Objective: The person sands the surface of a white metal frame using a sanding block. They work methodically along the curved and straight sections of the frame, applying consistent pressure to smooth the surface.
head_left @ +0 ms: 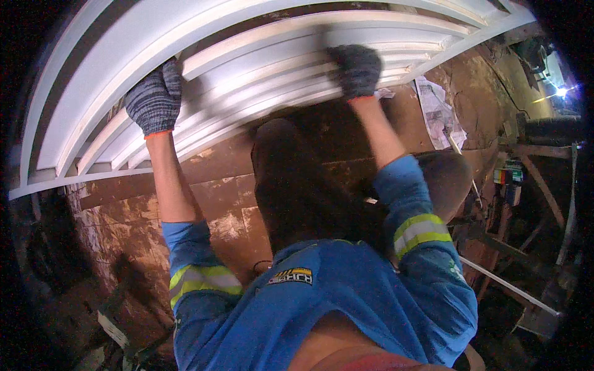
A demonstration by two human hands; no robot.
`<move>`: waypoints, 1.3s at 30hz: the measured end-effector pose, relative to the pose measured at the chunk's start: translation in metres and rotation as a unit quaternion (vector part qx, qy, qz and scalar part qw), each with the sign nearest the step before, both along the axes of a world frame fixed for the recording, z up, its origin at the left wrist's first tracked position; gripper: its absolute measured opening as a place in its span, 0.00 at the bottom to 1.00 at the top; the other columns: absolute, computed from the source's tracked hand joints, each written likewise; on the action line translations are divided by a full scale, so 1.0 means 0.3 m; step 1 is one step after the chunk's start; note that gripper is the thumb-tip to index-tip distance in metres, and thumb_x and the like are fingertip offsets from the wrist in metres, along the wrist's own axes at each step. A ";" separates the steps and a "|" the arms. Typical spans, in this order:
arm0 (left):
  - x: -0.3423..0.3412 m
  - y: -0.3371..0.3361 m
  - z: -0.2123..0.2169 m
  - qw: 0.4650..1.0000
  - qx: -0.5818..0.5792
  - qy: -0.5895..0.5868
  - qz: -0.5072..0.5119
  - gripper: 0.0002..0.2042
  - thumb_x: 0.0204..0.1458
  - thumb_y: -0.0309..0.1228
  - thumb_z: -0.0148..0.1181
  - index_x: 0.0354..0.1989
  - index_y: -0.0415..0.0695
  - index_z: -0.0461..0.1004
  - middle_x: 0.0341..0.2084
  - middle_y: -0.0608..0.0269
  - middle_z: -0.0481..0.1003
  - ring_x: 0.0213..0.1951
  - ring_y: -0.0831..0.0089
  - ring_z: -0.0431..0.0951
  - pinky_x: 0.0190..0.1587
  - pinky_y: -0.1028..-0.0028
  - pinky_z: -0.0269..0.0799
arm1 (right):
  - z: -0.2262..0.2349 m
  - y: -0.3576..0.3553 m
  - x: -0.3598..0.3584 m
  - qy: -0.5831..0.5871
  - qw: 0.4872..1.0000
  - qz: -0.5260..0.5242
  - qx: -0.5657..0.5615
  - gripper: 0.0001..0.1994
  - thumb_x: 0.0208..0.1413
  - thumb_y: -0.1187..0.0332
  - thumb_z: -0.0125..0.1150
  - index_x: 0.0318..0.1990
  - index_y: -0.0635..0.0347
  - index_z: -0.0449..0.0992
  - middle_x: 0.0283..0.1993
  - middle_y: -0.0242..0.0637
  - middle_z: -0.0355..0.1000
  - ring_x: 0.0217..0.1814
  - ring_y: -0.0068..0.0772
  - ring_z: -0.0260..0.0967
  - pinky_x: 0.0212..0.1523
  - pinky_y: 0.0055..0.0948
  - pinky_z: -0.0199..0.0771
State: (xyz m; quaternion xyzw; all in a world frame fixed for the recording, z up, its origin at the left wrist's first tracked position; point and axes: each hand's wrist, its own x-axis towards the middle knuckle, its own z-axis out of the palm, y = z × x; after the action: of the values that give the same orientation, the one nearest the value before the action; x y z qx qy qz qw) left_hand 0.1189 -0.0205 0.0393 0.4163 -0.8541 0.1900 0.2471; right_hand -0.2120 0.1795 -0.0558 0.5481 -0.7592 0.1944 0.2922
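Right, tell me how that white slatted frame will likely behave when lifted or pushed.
The white slatted frame probably stays stiff, since its long bars join a rail at each end. It may feel unwieldy to lift, as it spans most of the picture's width. Rolling seems unlikely, given its broad, ladder-like shape.

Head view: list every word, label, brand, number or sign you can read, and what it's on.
Blue shirt: chest patch, dark with yellow, carries pale lettering; wording withheld, since I don't copy print or brands.
Paper sheet beyond the right forearm: marks too small to read.
Multicoloured box at right: any print too small to read.
White slatted frame: no lettering visible.
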 end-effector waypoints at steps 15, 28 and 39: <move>0.032 -0.012 -0.001 0.999 -0.049 -0.006 -0.016 0.22 0.57 0.50 0.41 0.44 0.51 0.77 0.43 0.51 0.75 0.44 0.49 0.75 0.51 0.55 0.67 | 0.012 -0.056 0.073 -0.041 0.996 -0.058 0.055 0.09 0.48 0.58 0.53 0.21 0.42 0.78 0.20 0.32 0.72 0.27 0.39 0.73 0.31 0.39 0.71; -0.021 -0.002 -0.005 0.997 -0.077 0.017 -0.006 0.22 0.56 0.51 0.42 0.44 0.50 0.77 0.41 0.50 0.76 0.42 0.49 0.76 0.48 0.56 0.70 | 0.030 -0.440 0.810 -0.117 0.988 0.017 0.100 0.10 0.47 0.57 0.55 0.29 0.47 0.80 0.30 0.37 0.76 0.35 0.39 0.74 0.38 0.49 0.67; 0.064 -0.003 0.007 0.997 -0.061 -0.036 -0.008 0.20 0.56 0.47 0.43 0.42 0.50 0.78 0.40 0.50 0.76 0.40 0.50 0.76 0.46 0.56 0.70 | 0.080 -0.308 0.450 -0.175 0.961 0.044 0.209 0.13 0.45 0.51 0.57 0.27 0.46 0.80 0.33 0.36 0.76 0.40 0.41 0.73 0.41 0.46 0.69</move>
State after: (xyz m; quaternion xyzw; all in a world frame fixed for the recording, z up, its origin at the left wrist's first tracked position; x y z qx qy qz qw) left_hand 0.1382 -0.0213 0.0413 0.3866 -0.8526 0.2546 0.2423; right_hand -0.0770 0.0872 -0.0318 0.5873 -0.7973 0.1374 0.0248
